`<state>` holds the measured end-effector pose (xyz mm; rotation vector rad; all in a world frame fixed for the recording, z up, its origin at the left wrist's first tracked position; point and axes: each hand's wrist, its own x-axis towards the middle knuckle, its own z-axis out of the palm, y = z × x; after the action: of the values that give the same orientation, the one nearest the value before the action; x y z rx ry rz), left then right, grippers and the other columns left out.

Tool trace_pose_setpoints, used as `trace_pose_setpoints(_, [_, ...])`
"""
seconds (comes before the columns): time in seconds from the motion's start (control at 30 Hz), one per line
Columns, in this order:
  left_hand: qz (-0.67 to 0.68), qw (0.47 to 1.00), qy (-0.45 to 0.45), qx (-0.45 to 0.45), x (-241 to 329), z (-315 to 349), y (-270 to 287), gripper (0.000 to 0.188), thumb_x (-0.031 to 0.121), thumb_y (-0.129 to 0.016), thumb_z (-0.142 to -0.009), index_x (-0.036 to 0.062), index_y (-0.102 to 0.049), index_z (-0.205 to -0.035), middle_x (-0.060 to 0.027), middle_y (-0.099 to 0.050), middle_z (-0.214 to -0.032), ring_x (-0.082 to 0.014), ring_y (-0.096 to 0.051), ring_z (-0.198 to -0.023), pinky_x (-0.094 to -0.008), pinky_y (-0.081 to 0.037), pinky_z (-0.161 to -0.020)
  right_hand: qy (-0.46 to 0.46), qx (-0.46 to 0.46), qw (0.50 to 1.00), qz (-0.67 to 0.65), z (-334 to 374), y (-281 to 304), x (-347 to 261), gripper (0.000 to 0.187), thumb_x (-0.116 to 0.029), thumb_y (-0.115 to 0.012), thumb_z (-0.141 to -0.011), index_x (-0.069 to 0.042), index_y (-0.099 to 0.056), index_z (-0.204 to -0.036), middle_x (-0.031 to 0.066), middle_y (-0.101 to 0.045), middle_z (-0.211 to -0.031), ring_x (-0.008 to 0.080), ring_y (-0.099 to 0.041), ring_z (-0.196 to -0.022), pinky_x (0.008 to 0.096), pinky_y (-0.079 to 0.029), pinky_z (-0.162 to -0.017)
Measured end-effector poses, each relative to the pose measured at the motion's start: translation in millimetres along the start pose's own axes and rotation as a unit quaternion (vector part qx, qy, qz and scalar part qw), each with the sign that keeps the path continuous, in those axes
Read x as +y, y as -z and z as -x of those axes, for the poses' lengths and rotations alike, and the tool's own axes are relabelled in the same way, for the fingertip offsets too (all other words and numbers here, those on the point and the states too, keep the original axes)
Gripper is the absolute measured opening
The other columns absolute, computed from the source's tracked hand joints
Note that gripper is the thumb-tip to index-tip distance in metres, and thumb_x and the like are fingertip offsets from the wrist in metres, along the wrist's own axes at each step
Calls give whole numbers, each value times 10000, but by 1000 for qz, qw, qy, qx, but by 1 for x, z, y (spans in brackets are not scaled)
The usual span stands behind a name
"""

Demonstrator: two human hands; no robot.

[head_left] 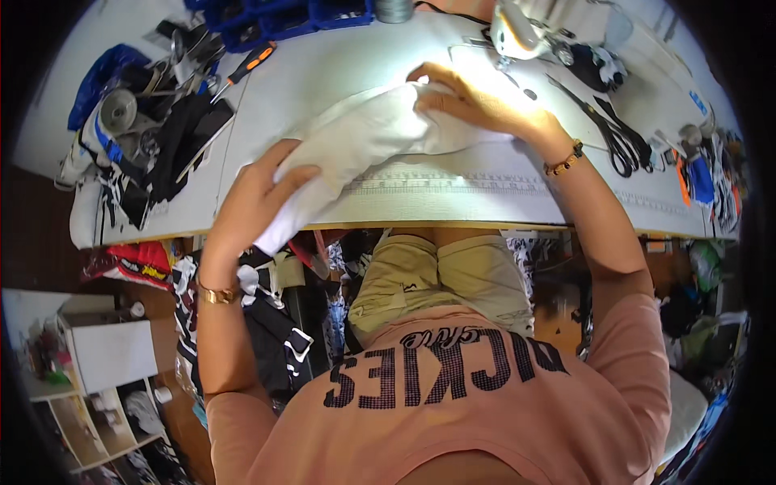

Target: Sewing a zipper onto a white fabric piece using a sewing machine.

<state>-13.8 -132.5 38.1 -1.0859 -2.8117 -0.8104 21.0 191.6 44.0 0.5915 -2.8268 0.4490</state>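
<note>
A length of white fabric (356, 133) lies across the sewing table (291, 73), its near left end hanging at the front edge. At its left end my left hand (263, 190) is closed on the cloth, thumb on top and fingers at the far edge. My right hand (477, 97) rests over the fabric's far right part, thumb and fingers bent around its edge in a pinch. Bright lamp light washes out the cloth near that hand. The sewing machine head (520, 32) stands just beyond my right hand.
Black-handled scissors (606, 129) lie right of my right forearm. A screwdriver (246, 69) and piled dark cloth (182, 141) are at the left. Blue bins (283, 16) and a thread cone (394, 10) stand at the back. A printed ruler scale (453, 182) runs along the near table edge.
</note>
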Motion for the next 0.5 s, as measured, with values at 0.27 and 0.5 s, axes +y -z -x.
trace_pose_setpoints(0.27, [-113,992,-29,58,6,-14,-17,381,258,-574,-927,27,-543,-1228,-230,-599,-1137,-381,-564,-1056,-398,-441,-898,24,-150,871,-467,112,-20,-57,289,-241,-556,-936,-22,-629,-1110,131,-680,-1066,208,-671,-940,367,-538,-818])
trace_pose_setpoints(0.5, [135,990,-2,-37,114,65,-78,353,203,-594,-913,-47,-499,-1143,-267,-632,-905,-418,-621,-854,-410,-475,-752,-155,61,687,-707,154,-92,-109,507,-240,-638,-908,32,-451,-1294,91,-601,-1158,172,-562,-1047,285,-464,-886])
